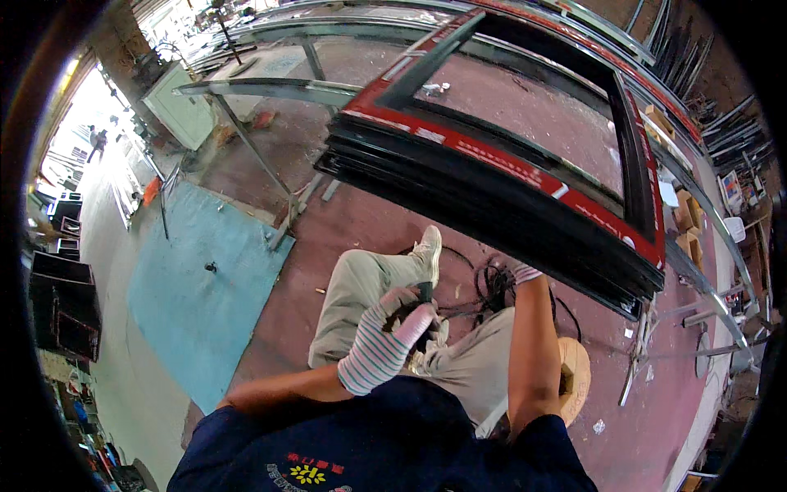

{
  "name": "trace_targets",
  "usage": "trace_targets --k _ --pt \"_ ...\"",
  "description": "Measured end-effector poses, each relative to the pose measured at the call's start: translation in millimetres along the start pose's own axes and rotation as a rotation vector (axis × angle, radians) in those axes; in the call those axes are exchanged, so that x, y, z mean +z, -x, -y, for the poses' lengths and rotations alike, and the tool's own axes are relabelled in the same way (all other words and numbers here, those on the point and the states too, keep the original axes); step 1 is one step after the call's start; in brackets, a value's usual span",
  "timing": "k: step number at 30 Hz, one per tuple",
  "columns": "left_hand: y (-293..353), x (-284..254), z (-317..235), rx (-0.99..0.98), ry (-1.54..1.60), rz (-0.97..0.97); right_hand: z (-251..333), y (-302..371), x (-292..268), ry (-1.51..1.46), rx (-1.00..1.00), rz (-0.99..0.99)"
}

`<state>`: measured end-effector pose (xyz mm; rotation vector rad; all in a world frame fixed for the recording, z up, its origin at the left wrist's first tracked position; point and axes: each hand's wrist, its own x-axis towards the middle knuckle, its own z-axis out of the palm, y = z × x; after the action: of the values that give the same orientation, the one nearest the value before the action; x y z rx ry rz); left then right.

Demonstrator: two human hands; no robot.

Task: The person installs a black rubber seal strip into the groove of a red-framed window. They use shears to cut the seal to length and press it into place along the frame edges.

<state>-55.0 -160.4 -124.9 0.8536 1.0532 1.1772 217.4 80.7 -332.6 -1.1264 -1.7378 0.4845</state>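
My left hand, in a striped knit glove, is held over my lap with its fingers wrapped round a dark handheld tool. The glove covers much of that tool, so its kind is not clear. My right arm stretches forward, and the gloved right hand is at the underside of a stack of black window frames. The stack hides most of its fingers. Red printed film covers the top frame's face. A bundle of black cable lies on the floor just left of my right hand.
Metal rails on legs support the frames. A blue mat covers floor at the left. A round wooden-coloured reel or stool sits by my right elbow. Cardboard boxes and metal profiles stand at the right.
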Motion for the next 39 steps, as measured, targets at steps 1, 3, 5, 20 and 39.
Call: trace_targets --k 1,3,5,20,39 --pt "0 -7 2 0.02 -0.042 0.022 4 0 4 -0.12 0.019 -0.032" --pt "-4 -21 7 0.048 -0.027 0.032 13 7 10 -0.099 -0.024 -0.039" --pt "-4 -31 6 0.023 0.031 0.02 27 27 7 0.186 -0.153 0.027" --pt "-3 -69 16 -0.165 0.331 0.073 148 60 -37 -0.401 0.255 0.302" --pt "-9 -85 8 -0.137 0.279 0.049 300 162 -31 -0.528 0.844 0.48"
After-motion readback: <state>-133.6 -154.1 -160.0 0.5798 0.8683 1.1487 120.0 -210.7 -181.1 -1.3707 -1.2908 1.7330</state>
